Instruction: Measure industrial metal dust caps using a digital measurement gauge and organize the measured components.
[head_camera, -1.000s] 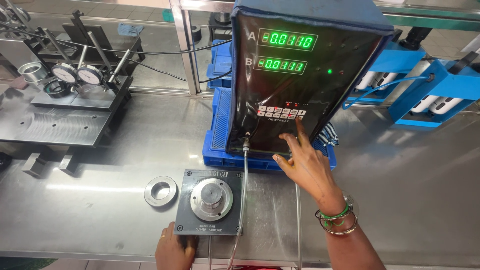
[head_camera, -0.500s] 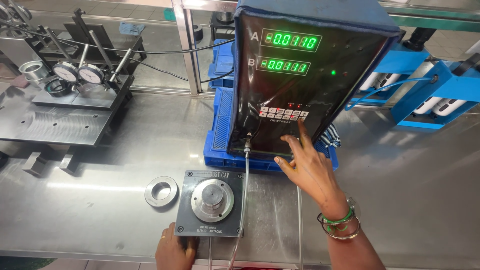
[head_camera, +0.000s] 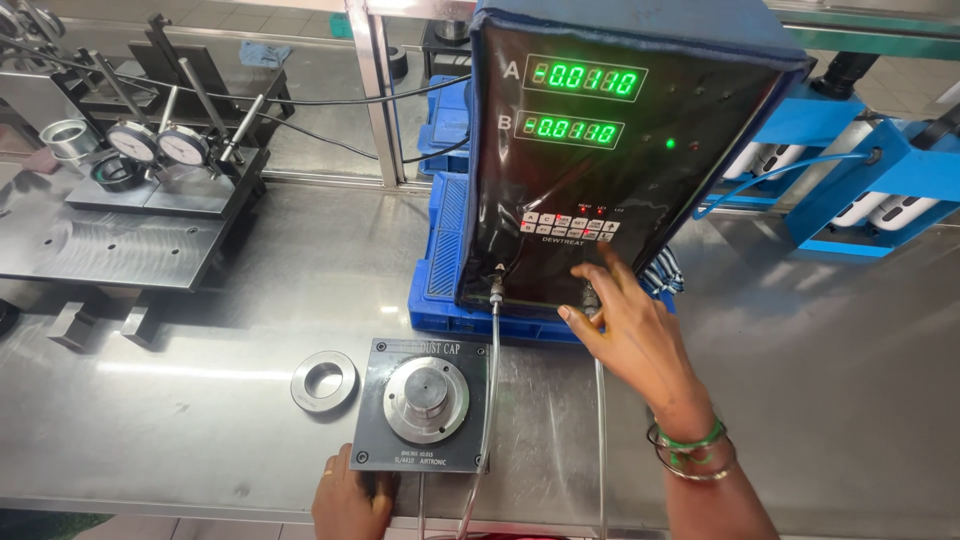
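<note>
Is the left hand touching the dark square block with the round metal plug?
Touching. The head view shows the left hand with its fingers resting on the near left corner of the square block, no gap between them.

R hand (head_camera: 630, 335) is held up and fwd, palm down, forearm running in from bottom-right of view. Fingers (head_camera: 600, 270) are spread loosely and extended away from the body, index and middle reaching furthest; thumb (head_camera: 575, 325) is splayed out to the left. Nothing is gripped in it. Wrist is kept roughly straight, ringed by green and metal bangles (head_camera: 690, 455). L hand (head_camera: 350, 500) is seen low at the bottom edge, only partly in frame, back of hand up, fingers curled slightly fwd and pressed flat, a ring (head_camera: 327, 472) worn on one finger. L forearm is cut off by the frame. Hands are kept well apart.
</note>
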